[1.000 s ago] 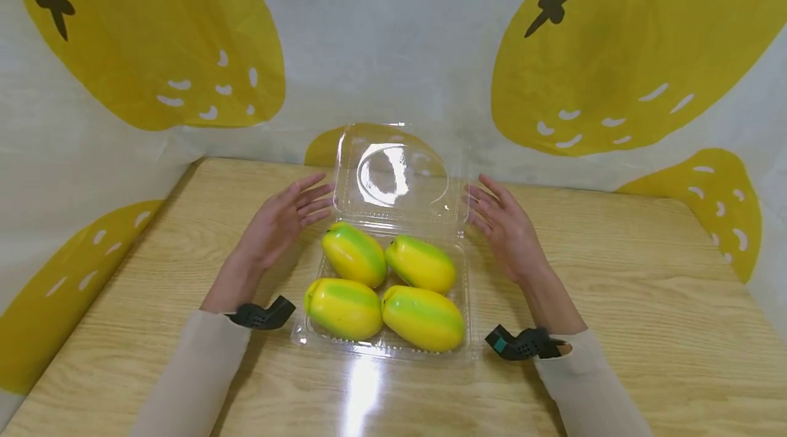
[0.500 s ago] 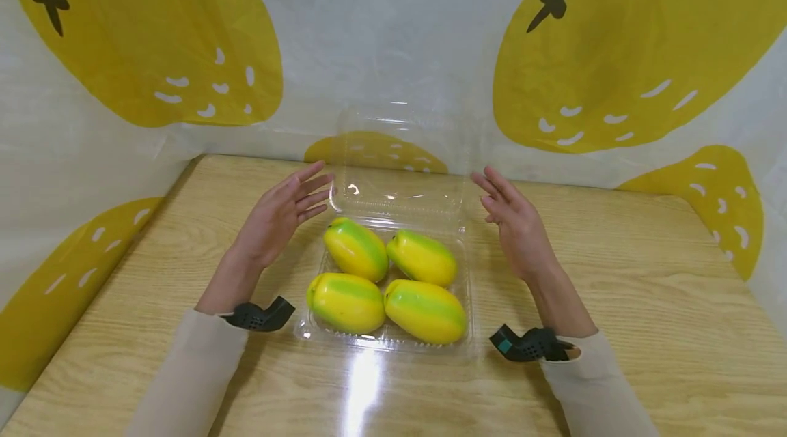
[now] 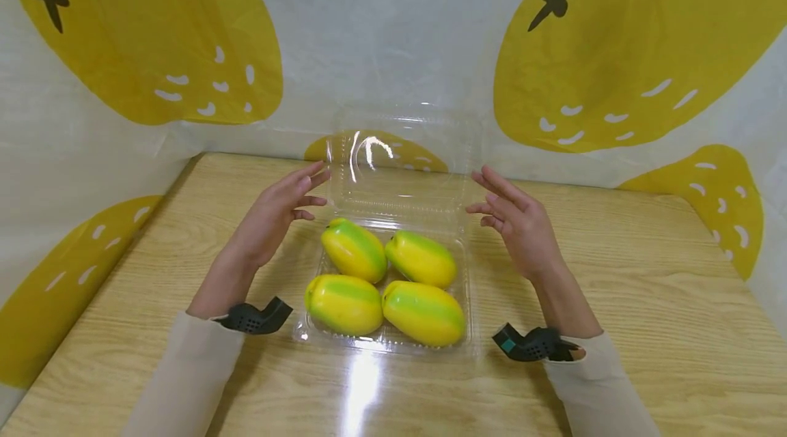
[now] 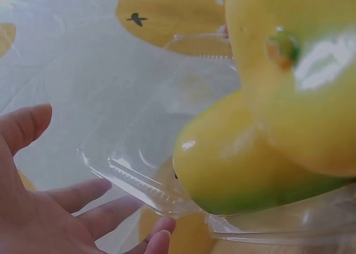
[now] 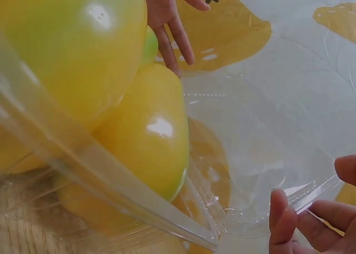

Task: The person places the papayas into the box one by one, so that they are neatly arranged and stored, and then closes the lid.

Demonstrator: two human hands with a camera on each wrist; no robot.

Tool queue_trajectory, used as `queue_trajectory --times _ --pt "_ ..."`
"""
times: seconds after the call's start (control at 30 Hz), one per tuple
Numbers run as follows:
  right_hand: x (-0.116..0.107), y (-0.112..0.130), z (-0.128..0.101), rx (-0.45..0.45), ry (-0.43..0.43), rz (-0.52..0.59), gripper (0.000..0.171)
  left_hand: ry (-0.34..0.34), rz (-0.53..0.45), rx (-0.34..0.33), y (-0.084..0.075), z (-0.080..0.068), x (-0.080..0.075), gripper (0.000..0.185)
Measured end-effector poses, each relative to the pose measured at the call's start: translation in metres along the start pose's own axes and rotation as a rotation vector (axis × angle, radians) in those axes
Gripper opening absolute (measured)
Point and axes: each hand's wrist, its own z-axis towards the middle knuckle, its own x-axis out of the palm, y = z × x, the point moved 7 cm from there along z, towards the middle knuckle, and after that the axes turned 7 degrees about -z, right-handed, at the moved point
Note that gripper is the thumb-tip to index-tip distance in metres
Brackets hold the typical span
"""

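Note:
In the head view a clear plastic clamshell box point(image 3: 305, 336) lies on the table, its hinged lid point(image 3: 406, 194) standing up at the back. Several glossy yellow fruits with green stripes, papaya-like, fill the base; one fruit point(image 3: 424, 314) is at the front right. My left hand point(image 3: 270, 215) is beside the lid's left edge, fingers spread and fairly straight. At the lid's right edge is my right hand point(image 3: 522, 229), fingers loosely extended. In both wrist views fingertips overlap the lid's edge point(image 4: 133, 181); I cannot tell whether they touch it. Neither hand grips anything.
The wooden table point(image 3: 639, 287) reaches back to a white cloth point(image 3: 393, 27) printed with large yellow fruit shapes. Black wrist devices point(image 3: 255, 317) sit at both sleeve cuffs. The cloth also stands at the left and right sides.
The lid has swung up and back, and its reflections have shifted. Both hands have moved slightly outward from the lid. The fruits stay in place in the box.

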Motion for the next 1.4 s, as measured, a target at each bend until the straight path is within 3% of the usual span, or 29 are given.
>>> queue_trajectory --times 0.33,0.57,0.73,0.93,1.1,1.4 --pt "0.001 0.011 -0.005 -0.087 0.023 0.111 0.042 -0.004 -0.017 0.011 -0.007 0.000 0.002 0.052" --pt "0.005 0.016 -0.007 -0.124 0.055 0.181 0.037 0.024 -0.115 0.041 -0.013 -0.007 -0.001 0.047" --pt "0.009 0.018 -0.009 -0.142 0.067 0.154 0.036 0.043 -0.151 0.059 -0.016 -0.012 -0.002 0.046" --pt "0.009 0.022 -0.015 -0.181 0.051 0.134 0.034 0.044 -0.089 0.019 -0.015 -0.011 0.002 0.047" --pt "0.011 0.025 -0.020 -0.202 0.051 0.068 0.034 0.062 -0.096 -0.002 -0.015 -0.015 0.006 0.047" --pt "0.014 0.029 -0.028 -0.264 0.069 -0.012 0.032 0.066 -0.017 0.036 -0.016 -0.025 0.010 0.048"
